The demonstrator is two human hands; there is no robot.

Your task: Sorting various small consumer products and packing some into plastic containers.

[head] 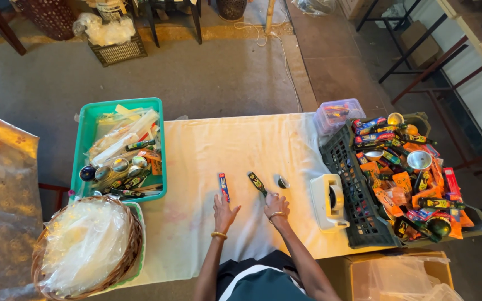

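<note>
I see the left hand (225, 210) lying flat on the pale tablecloth (207, 161), fingers spread and gripping nothing, with its fingertips touching the lower end of a slim blue and red packet (224, 187) that lies flat on the cloth and points away from me. The right hand (276, 206) sits just beside it, its fingers closed on the near end of a small dark bottle (257, 183) with a yellow label, which lies tilted up to the left. A little round tin (283, 181) rests on the cloth just right of that bottle, apart from the hand. Both wrists wear a gold bangle. Further right stands a white tape dispenser (330, 202) against a black crate (352, 223) heaped with orange sachets, bottles and tins. On the left I see a green tray (85, 139) with wrapped sticks and round tins, and near it a wicker basket (124, 262) full of clear plastic bags.
</note>
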